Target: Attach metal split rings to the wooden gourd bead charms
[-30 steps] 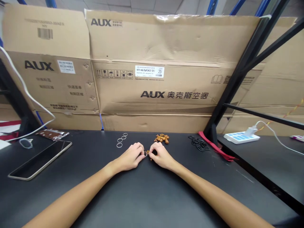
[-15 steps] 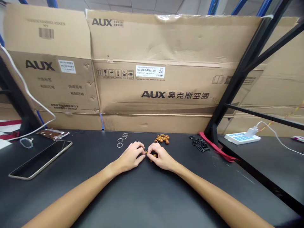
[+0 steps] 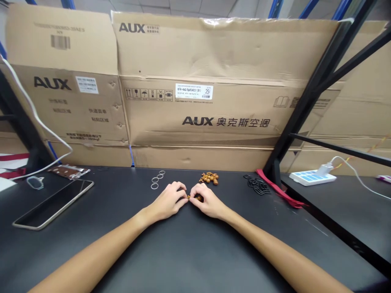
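Storeroom-type workspace, prob. a warehouse corner: flattened AUX AC cartons point(image 3: 195, 53) stacked on edge against steel racking point(image 3: 305, 101) w/ black & blue uprights, shipping labels + barcodes still on the cardboard. Black work table point(image 3: 195, 252) in front, 2nd table point(image 3: 351, 211) at right w/ a power strip point(image 3: 311, 177) & white cable point(image 3: 351, 175) on it. Ceiling tiles point(image 3: 171, 5) just visible overhead.
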Tool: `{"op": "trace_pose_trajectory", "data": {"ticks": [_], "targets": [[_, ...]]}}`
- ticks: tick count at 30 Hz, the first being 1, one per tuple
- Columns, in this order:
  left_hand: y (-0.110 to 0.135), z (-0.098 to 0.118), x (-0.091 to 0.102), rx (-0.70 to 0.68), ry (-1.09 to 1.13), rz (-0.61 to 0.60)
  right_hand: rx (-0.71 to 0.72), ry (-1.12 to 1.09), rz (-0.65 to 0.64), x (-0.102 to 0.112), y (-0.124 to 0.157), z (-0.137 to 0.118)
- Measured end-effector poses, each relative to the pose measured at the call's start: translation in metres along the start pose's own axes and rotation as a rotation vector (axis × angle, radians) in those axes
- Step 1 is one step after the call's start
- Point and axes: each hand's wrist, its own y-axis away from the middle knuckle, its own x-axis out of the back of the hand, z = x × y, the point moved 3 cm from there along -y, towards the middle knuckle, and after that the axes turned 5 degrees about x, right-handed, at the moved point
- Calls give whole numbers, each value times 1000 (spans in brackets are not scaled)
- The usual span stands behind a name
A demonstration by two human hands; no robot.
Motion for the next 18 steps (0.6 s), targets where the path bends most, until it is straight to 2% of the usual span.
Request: {"op": "trace_pose_trajectory", "data": {"ticks": [5, 13, 18], "targets": [[0, 0, 0, -13, -21, -12, -110, 89, 74, 0, 0, 10], [0, 1, 1, 2, -5, -5, 26, 53, -20, 0, 1, 0], [0, 2, 2, -2, 1, -13, -79, 135, 53, 1, 1, 7]]}}
